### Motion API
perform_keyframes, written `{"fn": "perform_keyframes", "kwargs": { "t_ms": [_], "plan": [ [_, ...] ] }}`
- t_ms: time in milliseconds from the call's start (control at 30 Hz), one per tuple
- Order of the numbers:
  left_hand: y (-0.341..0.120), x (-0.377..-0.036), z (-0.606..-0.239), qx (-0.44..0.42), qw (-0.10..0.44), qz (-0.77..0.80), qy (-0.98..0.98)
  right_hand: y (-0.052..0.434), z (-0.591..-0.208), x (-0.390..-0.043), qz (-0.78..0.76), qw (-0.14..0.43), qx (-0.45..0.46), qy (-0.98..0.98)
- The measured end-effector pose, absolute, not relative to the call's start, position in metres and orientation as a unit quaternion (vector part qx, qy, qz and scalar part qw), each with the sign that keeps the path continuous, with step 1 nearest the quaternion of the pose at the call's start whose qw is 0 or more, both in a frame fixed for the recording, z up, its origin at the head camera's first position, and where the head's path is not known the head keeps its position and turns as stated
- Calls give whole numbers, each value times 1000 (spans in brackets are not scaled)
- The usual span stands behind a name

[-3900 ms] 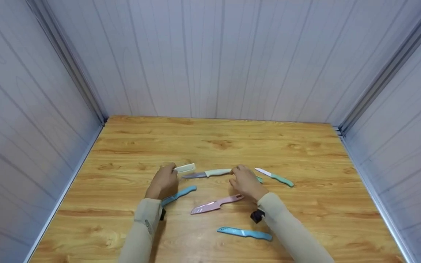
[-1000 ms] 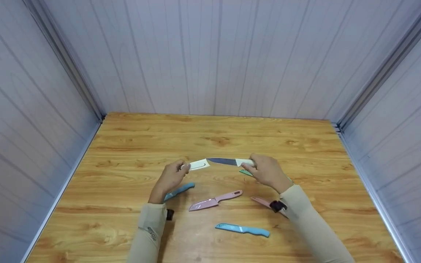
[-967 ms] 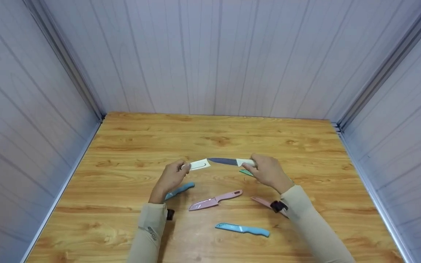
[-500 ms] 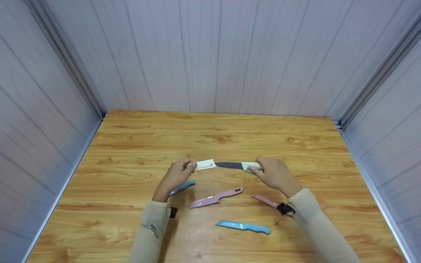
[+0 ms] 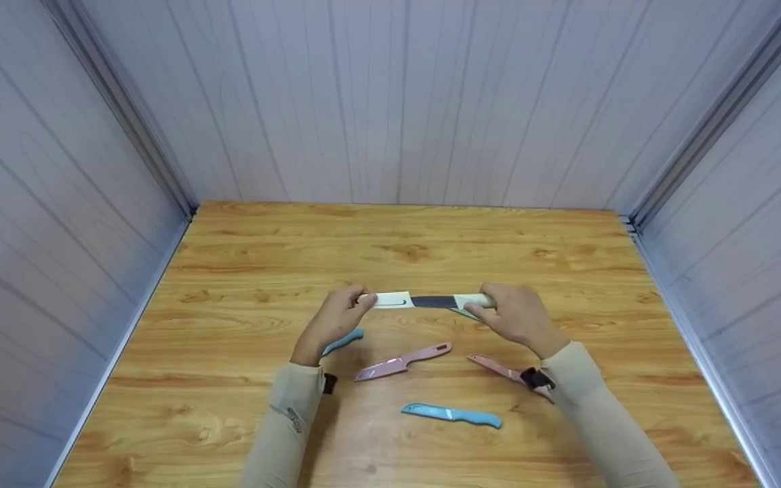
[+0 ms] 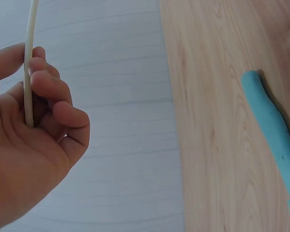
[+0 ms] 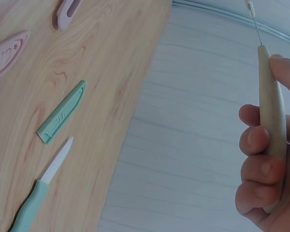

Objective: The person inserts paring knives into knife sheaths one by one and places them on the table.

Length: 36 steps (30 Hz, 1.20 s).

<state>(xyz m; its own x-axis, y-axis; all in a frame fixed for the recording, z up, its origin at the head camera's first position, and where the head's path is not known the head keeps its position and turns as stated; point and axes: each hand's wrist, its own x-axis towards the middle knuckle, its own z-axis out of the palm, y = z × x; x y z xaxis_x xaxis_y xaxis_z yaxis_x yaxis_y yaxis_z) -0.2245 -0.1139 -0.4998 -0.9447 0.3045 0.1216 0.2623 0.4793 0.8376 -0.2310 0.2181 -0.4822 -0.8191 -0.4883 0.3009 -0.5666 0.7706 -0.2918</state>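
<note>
Nearest the person, a blue knife (image 5: 451,415) lies flat on the table (image 5: 241,257) between the two sleeves. Just beyond it lies a pink knife (image 5: 402,361), handle toward the right. To its right a pink sheath (image 5: 495,366) lies partly under the right wrist. A blue sheath (image 5: 342,341) lies just beside the left wrist; in the left wrist view it rests flat on the wood (image 6: 273,130).

Above these, both hands are raised over the table centre. The left hand (image 5: 333,322) pinches a cream sheath (image 5: 390,299): in the left wrist view the thumb and curled fingers (image 6: 48,87) are clamped on its thin edge (image 6: 30,58). The right hand (image 5: 519,318) grips a cream knife (image 5: 451,301) by the handle; in the right wrist view the fingers (image 7: 258,164) are wrapped tightly round the handle (image 7: 272,116). The knife is held level, its dark blade pointing left. The blade tip sits inside the mouth of the cream sheath; the rest of the blade is bare between the hands.

Beyond the right hand, a green sheath (image 7: 63,117) and a green knife (image 7: 36,195) lie flat and well apart from the hand, seen in the right wrist view. In the head view only a sliver of the green sheath shows under the cream knife.
</note>
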Motion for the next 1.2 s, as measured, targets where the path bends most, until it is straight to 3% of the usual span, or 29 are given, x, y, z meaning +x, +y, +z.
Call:
{"fn": "perform_keyframes", "kwargs": {
  "t_ms": [333,933,1200],
  "plan": [
    [-107,-226,-494,183,25,470,863,221,-478,-231,179,137,286,-931],
    [-96,-222,-499,188,43,480,856,218,-478,-226,159,134,301,-931],
    [-93,-223,-500,203,13,459,865,216,-479,-226,155,143,303,-930]
  ]
}}
